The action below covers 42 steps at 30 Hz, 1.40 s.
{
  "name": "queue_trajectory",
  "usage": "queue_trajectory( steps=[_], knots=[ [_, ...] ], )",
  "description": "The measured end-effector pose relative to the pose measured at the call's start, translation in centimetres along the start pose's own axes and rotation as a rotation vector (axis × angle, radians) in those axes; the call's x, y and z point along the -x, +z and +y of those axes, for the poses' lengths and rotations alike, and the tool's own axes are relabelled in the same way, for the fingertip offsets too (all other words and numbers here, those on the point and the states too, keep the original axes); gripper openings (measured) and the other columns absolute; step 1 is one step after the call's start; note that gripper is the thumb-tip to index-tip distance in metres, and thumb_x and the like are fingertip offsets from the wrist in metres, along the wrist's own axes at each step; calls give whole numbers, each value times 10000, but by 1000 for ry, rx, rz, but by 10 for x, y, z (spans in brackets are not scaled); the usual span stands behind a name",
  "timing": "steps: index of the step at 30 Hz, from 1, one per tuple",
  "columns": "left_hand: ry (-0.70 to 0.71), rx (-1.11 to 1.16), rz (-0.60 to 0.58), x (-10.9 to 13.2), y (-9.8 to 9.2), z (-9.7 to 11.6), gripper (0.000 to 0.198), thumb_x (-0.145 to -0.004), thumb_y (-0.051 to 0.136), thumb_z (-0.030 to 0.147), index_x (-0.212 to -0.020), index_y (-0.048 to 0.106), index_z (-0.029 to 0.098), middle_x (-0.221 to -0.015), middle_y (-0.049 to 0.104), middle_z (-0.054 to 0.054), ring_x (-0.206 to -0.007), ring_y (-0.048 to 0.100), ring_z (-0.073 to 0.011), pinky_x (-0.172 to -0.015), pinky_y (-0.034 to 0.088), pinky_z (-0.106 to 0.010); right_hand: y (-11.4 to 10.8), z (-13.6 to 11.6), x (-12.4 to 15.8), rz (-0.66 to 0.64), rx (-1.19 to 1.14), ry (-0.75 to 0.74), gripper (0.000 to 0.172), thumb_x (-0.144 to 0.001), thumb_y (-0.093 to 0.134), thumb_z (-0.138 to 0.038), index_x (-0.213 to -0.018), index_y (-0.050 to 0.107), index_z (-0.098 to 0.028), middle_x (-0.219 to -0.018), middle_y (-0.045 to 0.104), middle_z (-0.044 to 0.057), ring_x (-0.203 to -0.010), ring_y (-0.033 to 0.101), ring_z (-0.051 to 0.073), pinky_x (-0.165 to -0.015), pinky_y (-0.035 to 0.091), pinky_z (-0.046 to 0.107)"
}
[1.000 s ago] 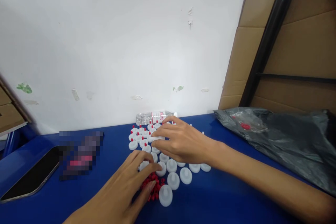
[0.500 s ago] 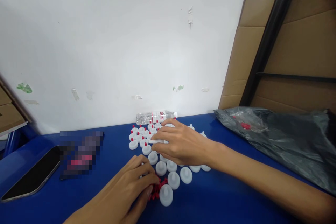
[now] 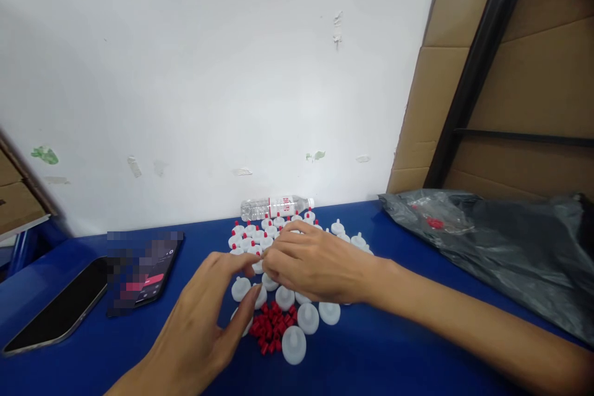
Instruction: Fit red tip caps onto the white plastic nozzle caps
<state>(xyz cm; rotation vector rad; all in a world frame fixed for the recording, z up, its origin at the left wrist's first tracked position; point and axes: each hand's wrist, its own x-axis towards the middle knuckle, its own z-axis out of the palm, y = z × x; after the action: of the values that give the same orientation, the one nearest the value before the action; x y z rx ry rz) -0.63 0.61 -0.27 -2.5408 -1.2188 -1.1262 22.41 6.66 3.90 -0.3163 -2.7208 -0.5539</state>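
In the head view my left hand (image 3: 208,303) is open, thumb and forefinger apart, just left of my right hand and over several white nozzle caps. My right hand (image 3: 306,260) is closed, its fingers curled down among the white caps; what they hold is hidden. Below the hands lies a pile of small red tips (image 3: 271,329). Bare white nozzle caps surround the pile, such as the large one (image 3: 294,346) in front. Farther back stand white caps with red tips (image 3: 249,230) on their nozzles.
A clear water bottle (image 3: 278,206) lies against the wall behind the caps. Two phones, one dark (image 3: 62,306) and one with a lit screen (image 3: 153,272), lie at left. A grey plastic bag (image 3: 501,241) covers the table's right side, with a small clear bag (image 3: 439,219) holding red pieces.
My left hand has lifted off the red pile and moved up beside my right hand, its fingers parting. My right hand has drawn its fingers in, and the white cap it held is no longer visible.
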Motion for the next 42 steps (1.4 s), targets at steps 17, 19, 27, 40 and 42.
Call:
queue_trajectory(
  steps=[17, 19, 27, 40, 42],
  knots=[
    [87, -268, 111, -13, -8, -38, 115, -995, 577, 210, -1051, 677, 215, -898, 720, -29, -853, 608, -232, -785, 437, -377, 10, -1, 1, 139, -219, 213, 182, -1034, 561, -315, -1130, 563, -160, -1273, 651, 131, -1207, 595, 234, -1015, 470, 410],
    [55, -372, 36, -14, -10, -52, 167, -1007, 541, 252, -1025, 703, 219, -882, 727, -40, -852, 604, -255, -775, 414, -390, 10, -1, 1, 80, -193, 231, 221, -1051, 525, -344, -1166, 585, -165, -1231, 668, 113, -1162, 607, 232, -1003, 468, 414],
    [4, -424, -191, -7, -2, -65, 286, -1000, 458, 184, -934, 733, 225, -857, 733, -59, -858, 631, -269, -795, 397, -400, 29, -6, 5, -68, -164, 237, 426, -1085, 398, -448, -1355, 580, -173, -1358, 634, 141, -1313, 523, 285, -1121, 372, 523],
    [-43, -298, -190, -6, 2, -52, 281, -1023, 396, 150, -1043, 671, 202, -994, 737, -85, -933, 663, -266, -862, 458, -435, 46, 6, -14, -111, -263, 185, 471, -1088, 370, -473, -1284, 653, -151, -1151, 731, 120, -1186, 604, 269, -1057, 409, 475],
    [-51, -278, -160, -7, 0, -49, 249, -1031, 405, 180, -1080, 648, 207, -1053, 711, -88, -974, 637, -274, -860, 450, -439, 44, 6, -17, -84, -282, 185, 429, -1095, 377, -433, -1250, 662, -152, -1130, 732, 109, -1161, 618, 252, -1045, 414, 455]
  ],
)
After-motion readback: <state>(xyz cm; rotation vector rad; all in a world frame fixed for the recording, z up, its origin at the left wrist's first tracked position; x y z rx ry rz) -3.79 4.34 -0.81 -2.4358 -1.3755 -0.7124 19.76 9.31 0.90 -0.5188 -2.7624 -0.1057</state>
